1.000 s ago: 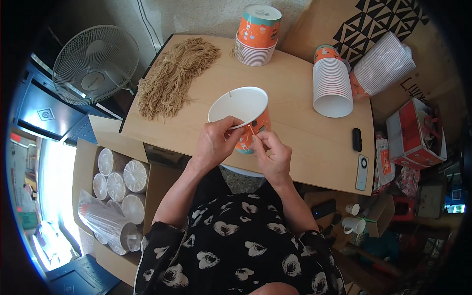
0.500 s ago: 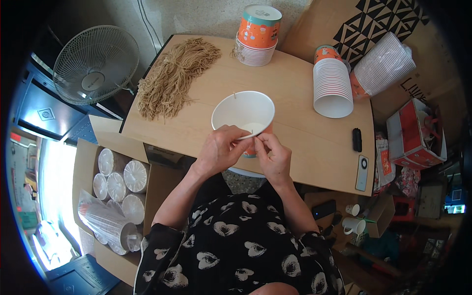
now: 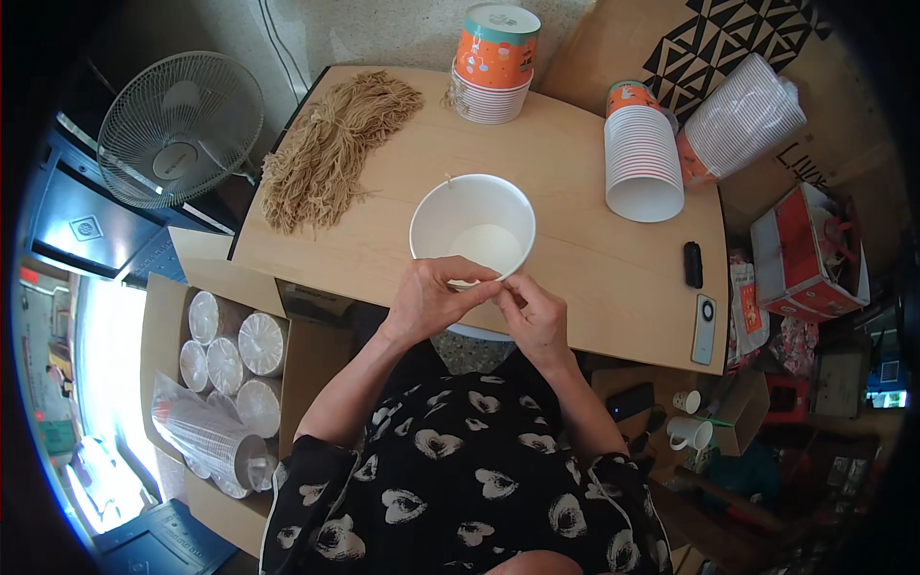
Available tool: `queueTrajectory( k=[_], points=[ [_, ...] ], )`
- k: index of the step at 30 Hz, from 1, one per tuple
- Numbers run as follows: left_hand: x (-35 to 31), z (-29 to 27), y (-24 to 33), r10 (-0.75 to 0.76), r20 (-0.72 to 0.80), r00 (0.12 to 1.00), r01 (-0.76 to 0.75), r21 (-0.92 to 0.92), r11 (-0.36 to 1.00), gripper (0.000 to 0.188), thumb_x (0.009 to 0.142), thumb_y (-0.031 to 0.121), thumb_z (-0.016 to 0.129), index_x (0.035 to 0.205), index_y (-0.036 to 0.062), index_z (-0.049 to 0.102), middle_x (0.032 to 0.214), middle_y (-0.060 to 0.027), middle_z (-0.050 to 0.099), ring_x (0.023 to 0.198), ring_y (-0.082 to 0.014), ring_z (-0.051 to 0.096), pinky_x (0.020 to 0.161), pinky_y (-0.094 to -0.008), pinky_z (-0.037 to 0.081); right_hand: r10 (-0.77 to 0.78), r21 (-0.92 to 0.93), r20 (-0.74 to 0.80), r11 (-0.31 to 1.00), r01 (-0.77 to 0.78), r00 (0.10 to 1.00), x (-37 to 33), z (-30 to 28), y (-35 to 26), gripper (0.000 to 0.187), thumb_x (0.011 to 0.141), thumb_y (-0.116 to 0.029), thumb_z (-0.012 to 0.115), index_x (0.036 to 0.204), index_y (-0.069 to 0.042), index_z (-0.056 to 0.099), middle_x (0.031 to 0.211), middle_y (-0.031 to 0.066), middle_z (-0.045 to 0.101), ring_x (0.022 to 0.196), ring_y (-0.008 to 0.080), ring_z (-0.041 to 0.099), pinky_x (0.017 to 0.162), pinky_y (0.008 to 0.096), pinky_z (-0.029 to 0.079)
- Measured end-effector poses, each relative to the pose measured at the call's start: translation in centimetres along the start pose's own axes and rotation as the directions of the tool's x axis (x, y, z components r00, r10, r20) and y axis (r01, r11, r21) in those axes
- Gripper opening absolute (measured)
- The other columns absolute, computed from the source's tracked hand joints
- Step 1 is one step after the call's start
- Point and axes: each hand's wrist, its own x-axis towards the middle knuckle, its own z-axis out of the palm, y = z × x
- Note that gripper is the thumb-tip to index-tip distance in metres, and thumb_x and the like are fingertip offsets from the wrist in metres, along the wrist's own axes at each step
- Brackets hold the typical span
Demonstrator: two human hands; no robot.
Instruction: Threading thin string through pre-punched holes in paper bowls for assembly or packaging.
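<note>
A white-lined paper bucket (image 3: 467, 209) stands before me near the table's front edge, its mouth tipped toward me. On its far rim a short bit of tan cord (image 3: 448, 178) pokes out. My left hand (image 3: 425, 299) grips the near rim, fingers over the edge and thumb outside. Close against it, my right hand (image 3: 537, 321) pinches with thumb and forefinger just outside the same rim. Whatever lies between those fingertips is too small or hidden to make out. A thick bundle of tan cords (image 3: 331, 158) lies at the table's far left.
Nested buckets stand at the back (image 3: 493, 72) and lie at the right (image 3: 644, 158), beside a plastic-wrapped stack (image 3: 743, 120). A black object (image 3: 693, 264) and a grey remote-like device (image 3: 704, 329) lie at the right edge. Left are a fan (image 3: 180, 129) and a carton (image 3: 165, 311) of wrapped stacks.
The bucket has tilted so more of its floor shows, and its orange outer wall is hidden. A small cord end at the near rim is now covered by my fingers. The view has shifted slightly.
</note>
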Motion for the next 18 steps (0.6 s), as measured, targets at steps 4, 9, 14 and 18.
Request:
queueTrajectory(
  k=[4, 9, 14, 18],
  points=[
    [-0.2, 0.3, -0.1, -0.042, -0.034, 0.999, 0.043, 0.033, 0.999, 0.013, 0.084, 0.019, 0.078, 0.090, 0.0080, 0.080, 0.083, -0.0096, 0.076, 0.080, -0.0203, 0.073, 0.070, -0.0324, 0.058, -0.013, -0.034, 0.053, 0.999, 0.015, 0.999, 0.2, -1.0, -0.6, 0.012, 0.087, -0.009, 0.075, 0.095, -0.004, 0.067, 0.075, 0.0108, 0.069, 0.064, 0.0250, 0.068, 0.056, 0.0347, 0.052],
    [-0.5, -0.5, -0.6, 0.068, 0.024, 0.997, -0.072, 0.325, 0.943, 0.011, 0.079, 0.022, 0.080, 0.084, 0.0121, 0.080, 0.081, -0.0086, 0.075, 0.080, -0.0253, 0.070, 0.072, -0.0370, 0.057, -0.128, -0.516, 0.224, 0.826, 0.229, 0.966, 2.9, -6.5, 1.2, 0.018, 0.083, -0.007, 0.070, 0.100, -0.003, 0.066, 0.086, 0.0135, 0.066, 0.081, 0.0338, 0.064, 0.069, 0.0448, 0.051],
    [-0.1, -1.1, -0.8, 0.053, 0.036, 0.998, -0.063, 0.347, 0.936, 0.008, 0.078, 0.021, 0.080, 0.081, 0.0136, 0.080, 0.080, -0.0074, 0.074, 0.083, -0.0247, 0.069, 0.073, -0.0369, 0.056, -0.254, -0.483, 0.141, 0.826, 0.290, 0.957, 6.1, -8.4, -1.7, 0.024, 0.078, 0.005, 0.067, 0.102, 0.000, 0.065, 0.100, 0.0162, 0.065, 0.090, 0.0355, 0.063, 0.075, 0.0440, 0.052],
    [0.4, -1.1, -1.2, 0.126, 0.019, 0.992, -0.127, 0.252, 0.959, 0.006, 0.081, 0.016, 0.078, 0.084, 0.0111, 0.078, 0.087, -0.0064, 0.075, 0.085, -0.0224, 0.070, 0.074, -0.0360, 0.057, -0.431, -0.044, 0.206, 0.893, 0.448, 0.879, 6.1, -6.7, -4.9, 0.035, 0.073, 0.017, 0.057, 0.104, 0.002, 0.066, 0.112, 0.0136, 0.068, 0.105, 0.0316, 0.067, 0.087, 0.0384, 0.055]
  ],
)
